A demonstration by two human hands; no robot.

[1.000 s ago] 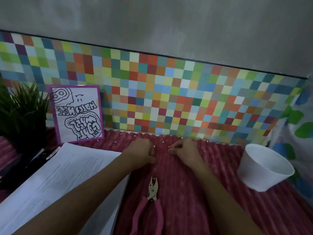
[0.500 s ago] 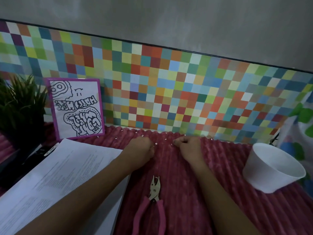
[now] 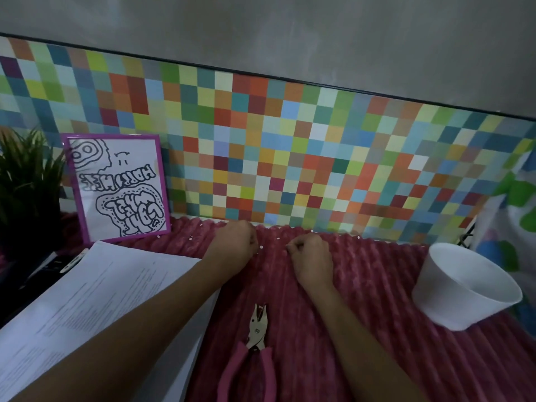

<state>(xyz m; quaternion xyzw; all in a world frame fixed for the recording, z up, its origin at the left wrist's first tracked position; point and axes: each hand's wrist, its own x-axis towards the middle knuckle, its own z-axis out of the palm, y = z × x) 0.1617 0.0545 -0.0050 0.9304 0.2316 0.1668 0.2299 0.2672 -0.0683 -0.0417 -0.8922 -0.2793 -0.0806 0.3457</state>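
L hand curled, knuckles up, on pink cloth; whether it holds anything, can't tell. Tiny white paper dots lie betw. hands & along wall edge. R hand fingertips pinched, same doubt. White cup far R, tilted, inside plain white.

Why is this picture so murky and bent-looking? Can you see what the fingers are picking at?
Head view: dim, flat light, no hard shadows; the wide lens bows the tiled wall along its top edge; no glare, even on the white cup; the left hand and right hand look soft, fingers curled, and the white specks on the pink cloth are too tiny to identify.
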